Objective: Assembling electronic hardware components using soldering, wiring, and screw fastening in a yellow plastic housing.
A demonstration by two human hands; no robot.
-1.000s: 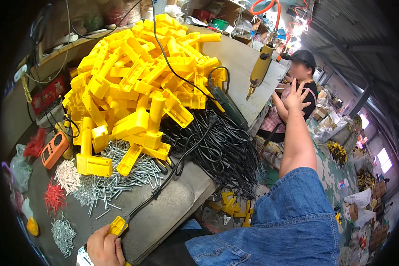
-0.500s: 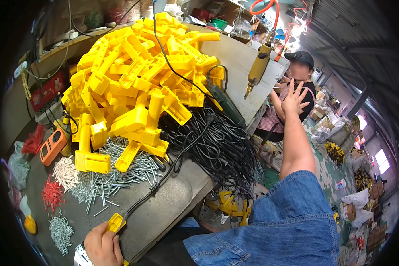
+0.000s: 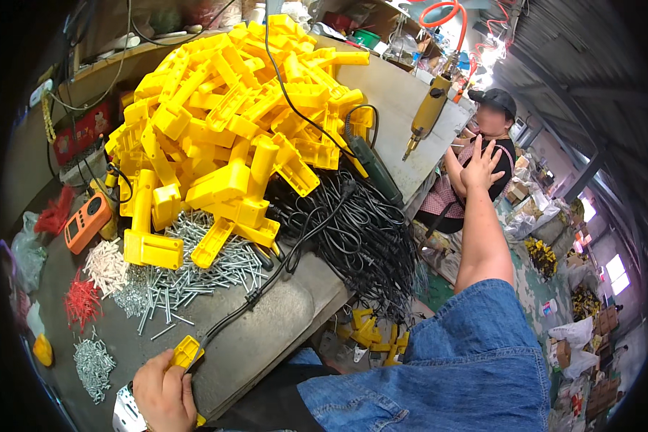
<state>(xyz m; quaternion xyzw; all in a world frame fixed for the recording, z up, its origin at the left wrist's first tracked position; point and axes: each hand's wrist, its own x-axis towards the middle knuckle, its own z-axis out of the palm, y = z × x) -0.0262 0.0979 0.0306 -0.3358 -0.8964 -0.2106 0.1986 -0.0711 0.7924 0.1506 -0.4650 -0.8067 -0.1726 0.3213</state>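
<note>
Near the table's front edge, my left hand (image 3: 164,394) is closed around a yellow plastic housing (image 3: 186,352). A black power cord (image 3: 248,302) runs up from its open end toward the cord bundle. Most of the housing is hidden under my fingers. Out to the right, my right hand (image 3: 482,171) is raised at arm's length with fingers spread, holding nothing. A yellow power screwdriver (image 3: 430,109) hangs by an orange coiled hose (image 3: 439,18), left of and above that hand.
A tall heap of yellow housings (image 3: 230,108) covers the table's back. Black cords (image 3: 360,237) spill over the right edge. Long screws (image 3: 216,252), red parts (image 3: 81,302), white parts (image 3: 106,266) and small screws (image 3: 93,369) lie in piles. A person (image 3: 493,119) sits beyond my right hand.
The whole view has shifted slightly. My left hand keeps its hold on the housing, and my right hand stays stretched out with spread fingers.
</note>
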